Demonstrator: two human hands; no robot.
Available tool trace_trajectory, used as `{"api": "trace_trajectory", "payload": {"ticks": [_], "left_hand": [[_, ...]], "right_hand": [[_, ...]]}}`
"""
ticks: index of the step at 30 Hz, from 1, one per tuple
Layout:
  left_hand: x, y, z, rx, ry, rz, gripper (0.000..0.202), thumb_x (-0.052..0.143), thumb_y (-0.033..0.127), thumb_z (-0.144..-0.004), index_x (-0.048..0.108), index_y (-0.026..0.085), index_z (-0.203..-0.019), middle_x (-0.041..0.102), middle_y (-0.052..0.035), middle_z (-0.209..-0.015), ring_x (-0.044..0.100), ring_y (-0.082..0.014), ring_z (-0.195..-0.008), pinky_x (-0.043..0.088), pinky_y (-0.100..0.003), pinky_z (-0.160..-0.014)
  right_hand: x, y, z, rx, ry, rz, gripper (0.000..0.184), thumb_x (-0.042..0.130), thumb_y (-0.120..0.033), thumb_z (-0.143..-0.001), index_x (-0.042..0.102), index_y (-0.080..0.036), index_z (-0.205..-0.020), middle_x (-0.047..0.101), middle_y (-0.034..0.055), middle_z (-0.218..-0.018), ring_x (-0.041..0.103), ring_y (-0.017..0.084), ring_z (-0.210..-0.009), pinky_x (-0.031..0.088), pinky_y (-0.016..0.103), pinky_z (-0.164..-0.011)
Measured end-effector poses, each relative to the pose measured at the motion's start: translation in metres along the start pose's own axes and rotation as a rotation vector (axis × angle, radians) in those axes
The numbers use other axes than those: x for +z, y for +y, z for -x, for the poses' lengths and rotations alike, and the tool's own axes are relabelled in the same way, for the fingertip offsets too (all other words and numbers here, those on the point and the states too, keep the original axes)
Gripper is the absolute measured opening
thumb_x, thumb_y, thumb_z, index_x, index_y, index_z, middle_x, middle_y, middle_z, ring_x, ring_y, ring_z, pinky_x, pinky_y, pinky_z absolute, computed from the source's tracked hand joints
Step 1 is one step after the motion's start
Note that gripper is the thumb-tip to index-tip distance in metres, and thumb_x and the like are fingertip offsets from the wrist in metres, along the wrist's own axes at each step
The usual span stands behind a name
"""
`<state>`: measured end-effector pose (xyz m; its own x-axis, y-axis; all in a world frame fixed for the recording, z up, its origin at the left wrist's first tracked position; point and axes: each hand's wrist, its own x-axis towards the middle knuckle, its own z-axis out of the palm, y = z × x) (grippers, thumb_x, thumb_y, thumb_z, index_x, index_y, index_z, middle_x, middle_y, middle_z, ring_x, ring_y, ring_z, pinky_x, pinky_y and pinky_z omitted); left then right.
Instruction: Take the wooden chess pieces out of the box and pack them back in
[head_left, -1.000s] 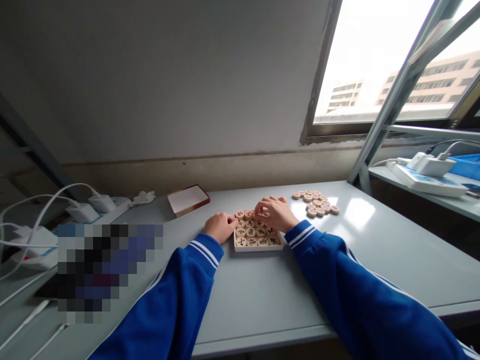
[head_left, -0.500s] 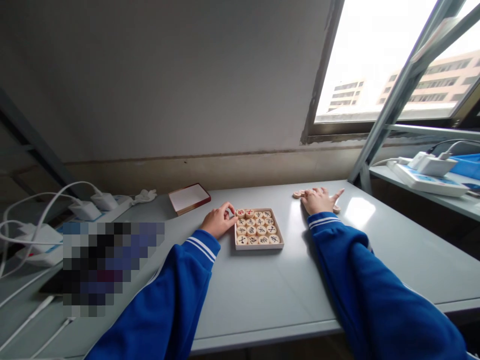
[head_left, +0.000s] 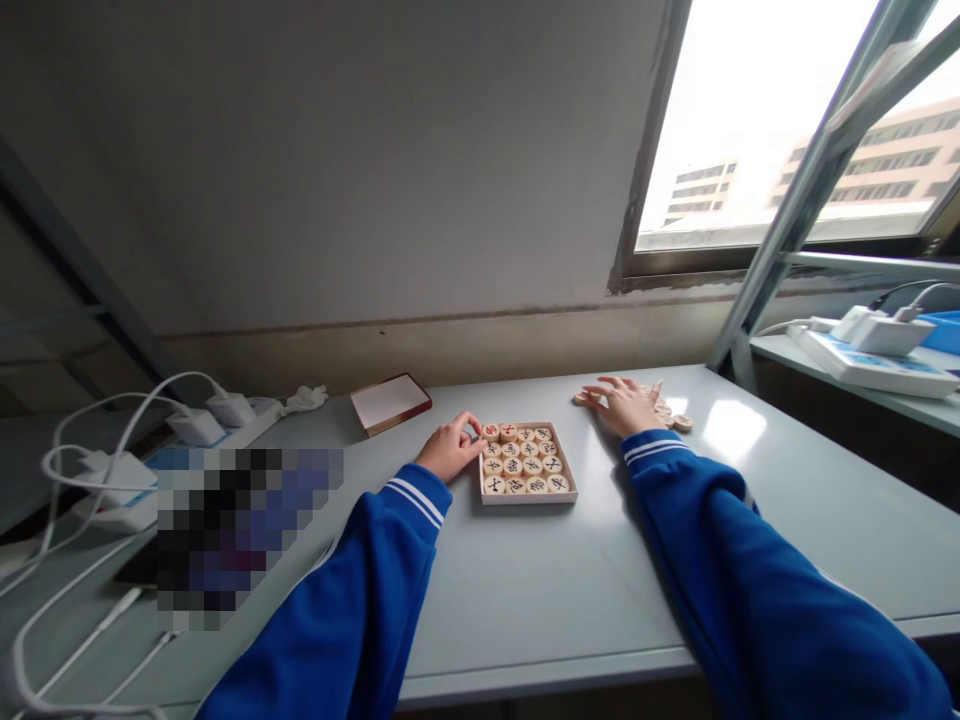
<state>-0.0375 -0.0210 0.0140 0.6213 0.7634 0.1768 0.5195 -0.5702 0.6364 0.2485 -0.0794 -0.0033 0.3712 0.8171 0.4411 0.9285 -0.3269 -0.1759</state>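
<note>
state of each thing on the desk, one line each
box, open, filled with a four-by-four layer of pieces face up
lid, off, lying white face up on the table
loose pieces, flat on the table, partly covered
left hand, fingers curled at the box's far left corner
right hand, open, spread flat over the loose pieces

Right hand lies flat over the loose pieces; only a few show at the pile's edges, so no count is possible. Left hand has its fingertips at the box far-left corner: on a piece or the rim, can't tell. Piece markings too small to read. Pixelated patch hides the desk at left. Sleeves and cables are cut off by frame edges.
</note>
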Motion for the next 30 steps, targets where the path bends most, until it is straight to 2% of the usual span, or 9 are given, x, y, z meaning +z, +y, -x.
{"api": "trace_trajectory", "payload": {"ticks": [3, 7, 11, 16, 20, 23, 26, 30], "left_hand": [[-0.001, 0.001, 0.0, -0.025, 0.0, -0.037, 0.012, 0.049, 0.028, -0.07, 0.045, 0.02, -0.077, 0.036, 0.0101, -0.041, 0.035, -0.0089, -0.043, 0.028, -0.019, -0.05], [-0.003, 0.002, 0.001, -0.063, -0.02, -0.124, 0.014, 0.048, 0.033, -0.071, 0.047, 0.019, -0.069, 0.042, 0.0064, -0.046, 0.039, -0.0102, -0.047, 0.027, -0.021, -0.05], [-0.002, 0.002, 0.001, -0.062, -0.033, -0.181, 0.023, 0.045, 0.036, -0.072, 0.048, 0.018, -0.058, 0.045, 0.0029, -0.052, 0.04, -0.0109, -0.052, 0.026, -0.022, -0.052], [-0.001, 0.0, 0.0, -0.048, 0.004, -0.232, 0.026, 0.046, 0.036, -0.071, 0.041, 0.018, -0.054, 0.039, 0.0043, -0.049, 0.034, -0.0098, -0.05, 0.023, -0.021, -0.05], [0.0, 0.0, 0.0, -0.034, -0.048, -0.276, 0.035, 0.042, 0.038, -0.074, 0.037, 0.017, -0.046, 0.037, 0.0032, -0.046, 0.032, -0.0098, -0.049, 0.021, -0.022, -0.049], [0.0, 0.002, 0.001, -0.03, -0.067, -0.297, 0.038, 0.04, 0.039, -0.075, 0.042, 0.017, -0.045, 0.039, 0.002, -0.046, 0.033, -0.0102, -0.048, 0.02, -0.023, -0.049], [0.0, 0.003, 0.001, -0.02, -0.077, -0.316, 0.038, 0.038, 0.039, -0.076, 0.049, 0.017, -0.048, 0.045, 0.0006, -0.048, 0.036, -0.0108, -0.049, 0.021, -0.024, -0.05], [0.0, 0.003, 0.002, -0.021, -0.089, -0.341, 0.038, 0.037, 0.038, -0.078, 0.057, 0.018, -0.053, 0.052, -0.0014, -0.052, 0.041, -0.0119, -0.051, 0.022, -0.024, -0.051]], "right_hand": [[0.001, -0.002, -0.001, -0.098, -0.023, 0.021, 0.02, 0.047, -0.036, -0.079, 0.063, -0.031, -0.09, 0.053, 0.0018, -0.115, 0.038, 0.029, -0.106, 0.001, 0.068, -0.087], [-0.002, -0.007, 0.001, -0.15, -0.017, 0.019, 0.02, 0.049, -0.041, -0.078, 0.064, -0.029, -0.084, 0.055, 0.0025, -0.109, 0.04, 0.027, -0.104, 0.002, 0.066, -0.09], [-0.006, -0.014, 0.002, -0.136, -0.039, -0.048, 0.024, 0.052, -0.048, -0.073, 0.064, -0.031, -0.086, 0.056, 0.0024, -0.107, 0.042, 0.028, -0.101, 0.013, 0.062, -0.089], [-0.017, -0.025, 0.002, -0.166, -0.081, -0.125, 0.022, 0.056, -0.046, -0.07, 0.066, -0.028, -0.078, 0.059, 0.0039, -0.098, 0.046, 0.027, -0.095, 0.028, 0.049, -0.084], [-0.029, -0.046, 0.006, -0.359, -0.171, -0.331, 0.027, 0.057, -0.045, -0.07, 0.063, -0.025, -0.085, 0.06, 0.0039, -0.087, 0.05, 0.02, -0.084, 0.036, 0.034, -0.074], [-0.032, -0.064, 0.014, -0.453, -0.251, -0.383, 0.028, 0.057, -0.045, -0.07, 0.062, -0.025, -0.088, 0.06, 0.0024, -0.083, 0.051, 0.018, -0.08, 0.036, 0.029, -0.068], [-0.03, -0.074, 0.02, -0.437, -0.264, -0.31, 0.026, 0.059, -0.042, -0.069, 0.062, -0.027, -0.089, 0.061, 0.0006, -0.08, 0.052, 0.018, -0.081, 0.033, 0.03, -0.068], [-0.031, -0.073, 0.021, -0.413, -0.282, -0.342, 0.03, 0.059, -0.044, -0.068, 0.059, -0.029, -0.095, 0.063, -0.0016, -0.082, 0.053, 0.017, -0.077, 0.033, 0.03, -0.067]]}}
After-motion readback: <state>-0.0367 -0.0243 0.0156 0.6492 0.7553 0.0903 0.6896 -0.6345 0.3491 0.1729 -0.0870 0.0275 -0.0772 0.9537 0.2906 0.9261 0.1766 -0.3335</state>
